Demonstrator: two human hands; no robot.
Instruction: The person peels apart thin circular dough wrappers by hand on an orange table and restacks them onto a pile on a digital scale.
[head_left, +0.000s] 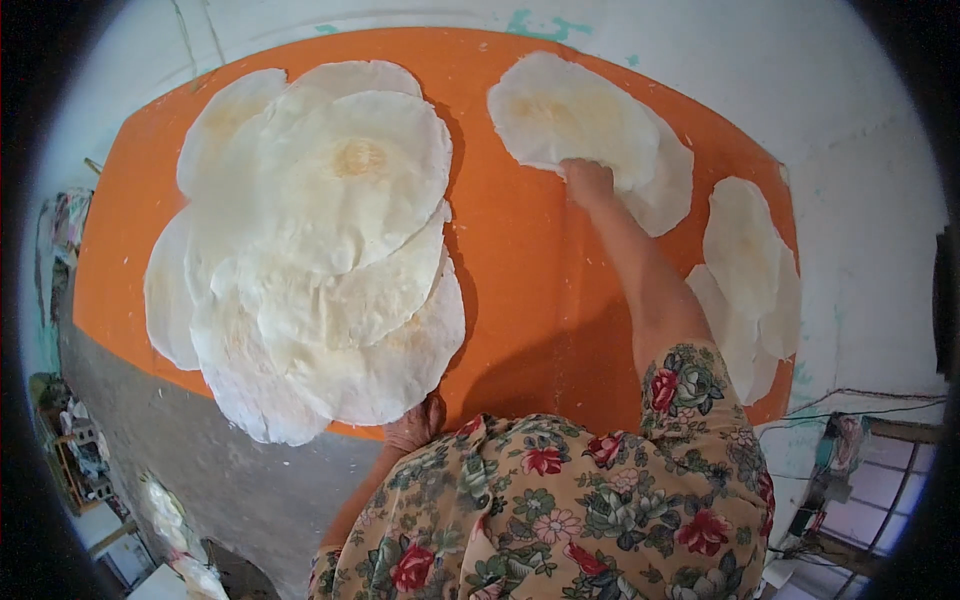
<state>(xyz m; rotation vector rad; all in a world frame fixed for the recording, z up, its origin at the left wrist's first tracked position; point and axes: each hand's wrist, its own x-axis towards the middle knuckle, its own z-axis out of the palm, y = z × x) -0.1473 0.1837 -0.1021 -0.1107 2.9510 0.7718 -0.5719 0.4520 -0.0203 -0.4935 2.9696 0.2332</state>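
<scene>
Right hand [587,183] stretched out toward one o'clock, fingers clamped on the near edge of a thin round flatbread [560,112] lying on the orange table [530,290]. Left hand [415,423] at six o'clock, resting at the table's near rim beside the big overlapping flatbread stack [310,240]; grip impossible to tell.

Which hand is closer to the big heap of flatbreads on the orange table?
Left. The left hand touches the big heap at its near edge; the right hand is apart, on the smaller stack.

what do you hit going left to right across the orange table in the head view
big overlapping heap of flatbreads → left hand at its near edge → right hand on the middle flatbread pair → small flatbread stack
</scene>
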